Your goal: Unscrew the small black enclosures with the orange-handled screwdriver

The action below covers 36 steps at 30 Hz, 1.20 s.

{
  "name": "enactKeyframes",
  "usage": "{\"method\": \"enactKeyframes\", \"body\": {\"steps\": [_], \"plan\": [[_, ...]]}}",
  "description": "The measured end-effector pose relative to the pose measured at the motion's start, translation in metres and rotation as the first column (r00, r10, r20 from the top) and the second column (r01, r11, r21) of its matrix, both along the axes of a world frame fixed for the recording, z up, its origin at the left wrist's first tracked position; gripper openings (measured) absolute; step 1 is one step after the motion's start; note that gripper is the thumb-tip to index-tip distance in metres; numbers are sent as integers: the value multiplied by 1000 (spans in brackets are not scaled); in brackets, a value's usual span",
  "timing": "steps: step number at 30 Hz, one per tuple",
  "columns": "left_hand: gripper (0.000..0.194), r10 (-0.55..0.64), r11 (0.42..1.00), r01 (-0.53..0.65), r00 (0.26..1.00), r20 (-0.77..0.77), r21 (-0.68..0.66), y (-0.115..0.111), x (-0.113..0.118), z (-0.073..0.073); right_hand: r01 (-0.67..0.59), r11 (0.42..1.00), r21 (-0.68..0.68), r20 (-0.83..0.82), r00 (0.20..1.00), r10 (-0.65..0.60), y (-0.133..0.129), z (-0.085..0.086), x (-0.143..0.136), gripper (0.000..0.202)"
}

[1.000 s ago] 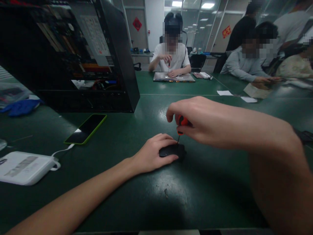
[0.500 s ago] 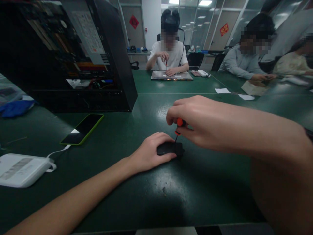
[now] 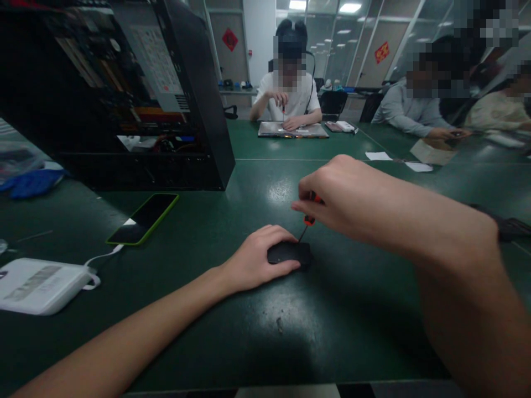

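Observation:
On the green table a small black device [image 3: 289,253], flat and roughly the size of a computer mouse, lies between the thumb and fingers of my left hand [image 3: 251,260]. My right hand [image 3: 332,190] is above it and to the right, fingers closed around the handle of a red-and-black screwdriver [image 3: 309,220]. The screwdriver leans, its thin shaft pointing down and left to the far edge of the device. Whether the tip sits in a screw is too small to tell.
An open black computer case [image 3: 207,110] stands at the left. Nearer are a green-edged phone [image 3: 145,218], cabled to a white power bank [image 3: 41,284], and a blue glove [image 3: 35,182]. Across the table a co-worker [image 3: 290,99] handles a flat panel [image 3: 269,130]. Papers [image 3: 378,156] lie at right.
My right hand has shifted right and turned with the screwdriver, which now leans more than before. The left hand still holds the black device in place.

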<state>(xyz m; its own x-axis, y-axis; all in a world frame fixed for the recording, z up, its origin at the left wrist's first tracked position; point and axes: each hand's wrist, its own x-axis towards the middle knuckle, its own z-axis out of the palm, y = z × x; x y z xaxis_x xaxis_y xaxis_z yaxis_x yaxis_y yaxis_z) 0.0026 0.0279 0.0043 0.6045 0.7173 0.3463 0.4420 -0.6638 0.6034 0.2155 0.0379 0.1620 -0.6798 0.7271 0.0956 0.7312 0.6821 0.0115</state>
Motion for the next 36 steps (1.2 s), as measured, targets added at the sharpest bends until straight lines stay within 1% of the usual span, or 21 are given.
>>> {"method": "enactKeyframes", "body": {"steps": [2,4,5,8,11,13,15,17,18,19,22,23,25,27,30,32,34,36], "plan": [[36,3,1000,-3,1000,-1,2,0,0,0,-98,994,-41,-18,995,97,-1,2,1,17],[36,7,1000,-7,1000,-1,10,0,0,0,-182,982,-58,-41,983,180,-2,2,2,20],[36,7,1000,-7,1000,-2,13,0,0,0,-188,981,-47,-46,982,185,-2,1,4,22],[34,-1,1000,1,1000,-8,10,1,0,1,-104,995,1,-38,994,104,2,-5,11,17],[34,-11,1000,11,1000,-11,5,1,-1,1,-4,1000,2,-6,1000,4,10,-8,19,13],[36,-16,1000,16,1000,-9,14,2,-2,0,38,999,-10,21,999,-38,12,-7,23,19],[37,-20,1000,21,1000,-10,23,2,-3,0,37,999,-22,44,998,-36,12,-3,24,33],[37,-28,999,28,1000,-15,27,3,-4,-1,14,1000,-5,44,999,-14,8,1,20,39],[37,-30,999,30,999,-19,27,3,-5,0,-7,1000,6,40,999,7,5,3,17,39],[37,-29,999,29,999,-24,26,3,-5,0,-40,999,12,33,999,39,1,4,15,35],[35,-19,1000,20,999,-39,21,3,-5,2,-173,985,4,-9,985,173,-8,5,10,13],[34,-18,1000,18,999,-40,18,2,-5,3,-210,978,-3,-19,978,210,-11,4,9,14],[34,-20,1000,21,999,-36,8,2,-5,3,-224,975,-1,-21,974,224,-16,1,10,15],[35,-26,1000,26,999,-31,-3,1,-5,3,-183,983,10,-1,983,183,-18,-1,10,5],[36,-23,1000,22,999,-33,-10,2,-5,3,-111,992,53,20,994,110,-16,-2,7,23],[37,-24,1000,23,999,-37,-13,2,-5,3,-117,990,79,27,993,115,-13,-1,2,22],[37,-24,1000,23,999,-33,-14,2,-5,4,-186,980,76,13,983,185,-11,1,-2,16],[39,-17,1000,17,1000,-24,-11,2,-5,4,-300,954,20,-46,953,300,-10,3,-5,22]]}}
